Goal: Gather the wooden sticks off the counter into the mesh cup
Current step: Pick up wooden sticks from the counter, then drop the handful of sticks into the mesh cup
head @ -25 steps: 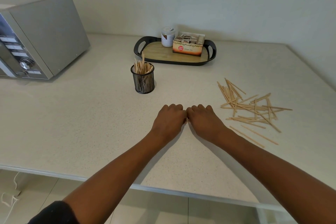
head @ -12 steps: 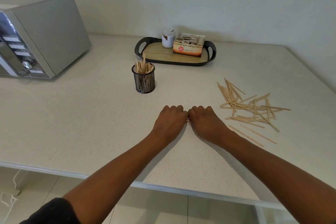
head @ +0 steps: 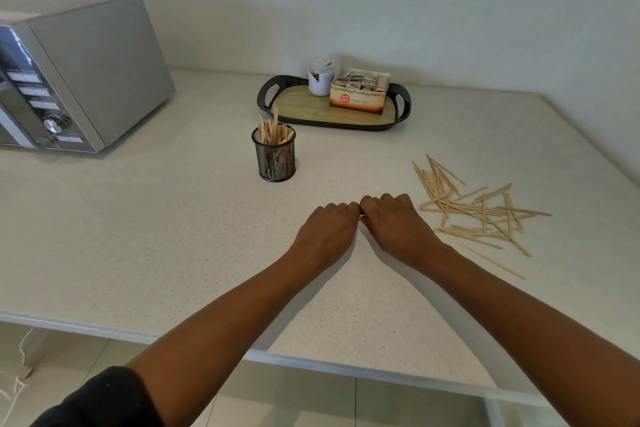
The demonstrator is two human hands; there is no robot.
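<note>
A black mesh cup [head: 274, 158] stands upright on the counter [head: 145, 236] with several wooden sticks upright in it. A loose pile of wooden sticks [head: 476, 210] lies scattered on the counter at the right. My left hand [head: 327, 234] and my right hand [head: 394, 224] rest side by side in front of the cup, knuckles up and fingers curled under. A sliver of pale wood [head: 363, 216] shows between the two fists. Whatever else they hold is hidden beneath them. The right hand sits just left of the pile.
A silver microwave [head: 79, 80] fills the far left. A black-rimmed wooden tray [head: 401, 104] at the back carries a tea box [head: 358, 99] and a white jar [head: 320, 76]. The counter's front edge [head: 311, 366] runs below my forearms, and the wall stands behind.
</note>
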